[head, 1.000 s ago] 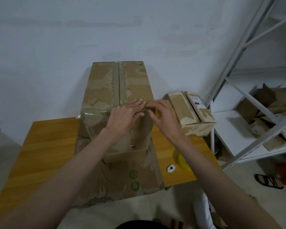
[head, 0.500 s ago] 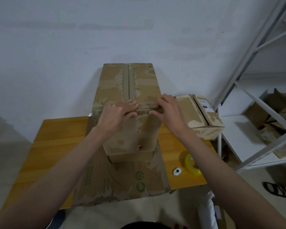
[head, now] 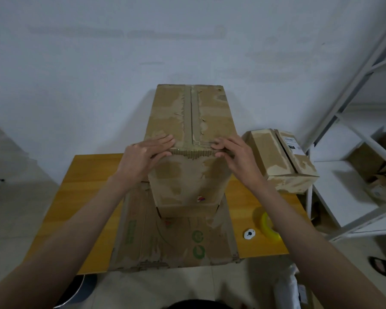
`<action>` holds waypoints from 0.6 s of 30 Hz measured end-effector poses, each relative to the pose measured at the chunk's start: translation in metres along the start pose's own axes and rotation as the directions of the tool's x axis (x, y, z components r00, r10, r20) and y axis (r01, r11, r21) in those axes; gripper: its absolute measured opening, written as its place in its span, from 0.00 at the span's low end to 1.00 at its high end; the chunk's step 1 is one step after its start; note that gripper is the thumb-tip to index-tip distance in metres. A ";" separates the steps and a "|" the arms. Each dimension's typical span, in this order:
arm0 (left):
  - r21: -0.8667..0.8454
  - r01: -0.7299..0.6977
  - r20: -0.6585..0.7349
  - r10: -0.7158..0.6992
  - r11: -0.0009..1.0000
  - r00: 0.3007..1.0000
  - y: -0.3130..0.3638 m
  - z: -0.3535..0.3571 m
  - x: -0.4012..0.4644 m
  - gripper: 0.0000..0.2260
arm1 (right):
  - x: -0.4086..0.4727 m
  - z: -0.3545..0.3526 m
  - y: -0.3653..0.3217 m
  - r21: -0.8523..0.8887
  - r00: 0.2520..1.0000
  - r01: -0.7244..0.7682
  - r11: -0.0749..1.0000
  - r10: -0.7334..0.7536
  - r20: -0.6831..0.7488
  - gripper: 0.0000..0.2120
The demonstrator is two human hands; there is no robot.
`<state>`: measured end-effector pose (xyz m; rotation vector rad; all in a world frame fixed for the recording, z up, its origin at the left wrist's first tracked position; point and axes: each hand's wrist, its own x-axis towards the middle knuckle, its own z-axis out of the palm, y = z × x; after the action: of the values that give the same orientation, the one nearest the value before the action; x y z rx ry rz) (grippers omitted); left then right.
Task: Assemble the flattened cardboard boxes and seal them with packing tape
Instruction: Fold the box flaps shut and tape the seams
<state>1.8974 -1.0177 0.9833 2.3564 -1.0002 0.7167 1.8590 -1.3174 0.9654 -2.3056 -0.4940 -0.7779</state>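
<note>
Head view: tall box (head: 188, 139) stands assembled on the table (head: 94, 175), on top of a flattened box (head: 176, 239). Top seam has tape down the middle, near edge looks like the last bit getting pressed. Small box (head: 279, 159) at right already closed. Tape roll (head: 268, 224) idle near the table's right edge, white disc (head: 249, 233) beside it. So judging one box nearly sealed, one flat sheet not yet assembled.

Left hand (head: 143, 156): grip spread, fingers flat on box top, thumb over the near edge. Right hand (head: 234, 152): fingers on top, thumb under the lip, pinching the near edge. Both forearms reach in from below, hands well apart across the seam.
</note>
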 end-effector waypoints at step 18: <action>-0.456 0.459 -0.217 -0.595 0.763 0.774 0.042 0.058 -0.017 0.27 | -0.022 0.020 -0.014 0.082 0.978 -0.177 0.981 0.185 -0.101 0.20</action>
<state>1.8717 -1.0702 0.9385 1.9263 -0.2362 0.6106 1.8434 -1.2968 0.9456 -2.1918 -0.2547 -0.7768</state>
